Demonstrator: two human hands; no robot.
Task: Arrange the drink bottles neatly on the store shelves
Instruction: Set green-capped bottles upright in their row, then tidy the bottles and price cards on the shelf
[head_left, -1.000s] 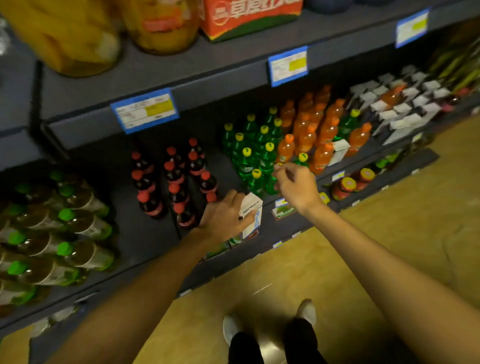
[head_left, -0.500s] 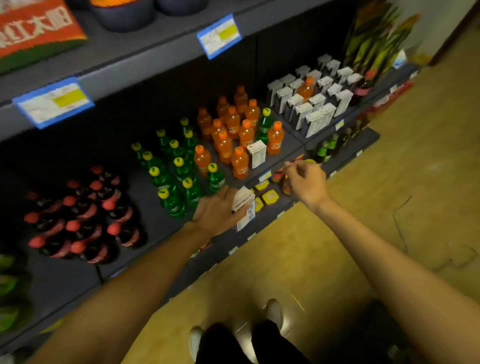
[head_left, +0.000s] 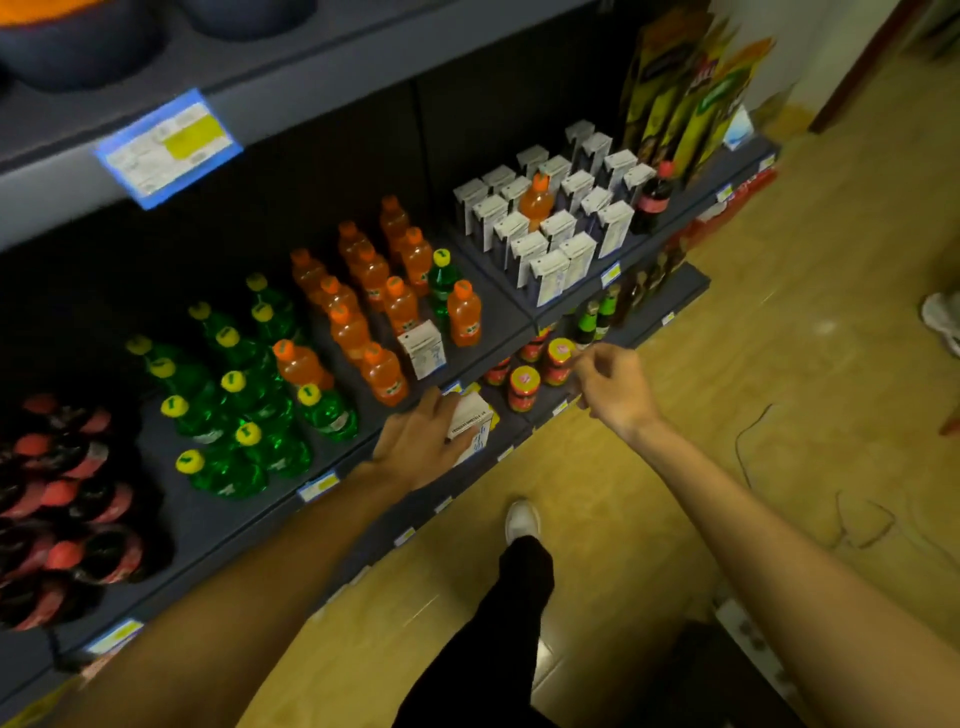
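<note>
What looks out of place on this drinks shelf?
Several strays: an orange bottle stands amid the white cartons, a white carton and a green bottle sit among the orange bottles, and a dark cola bottle stands beside the cartons.

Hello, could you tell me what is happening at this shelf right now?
A person is tidying drinks on a store shelf. Their left hand holds a white carton at the shelf's front edge. Their right hand is loosely curled, holding nothing, in front of the jars on the shelf below. Several items are out of place: a carton and a green bottle stand among the orange bottles, and an orange bottle stands among the white cartons.
</note>
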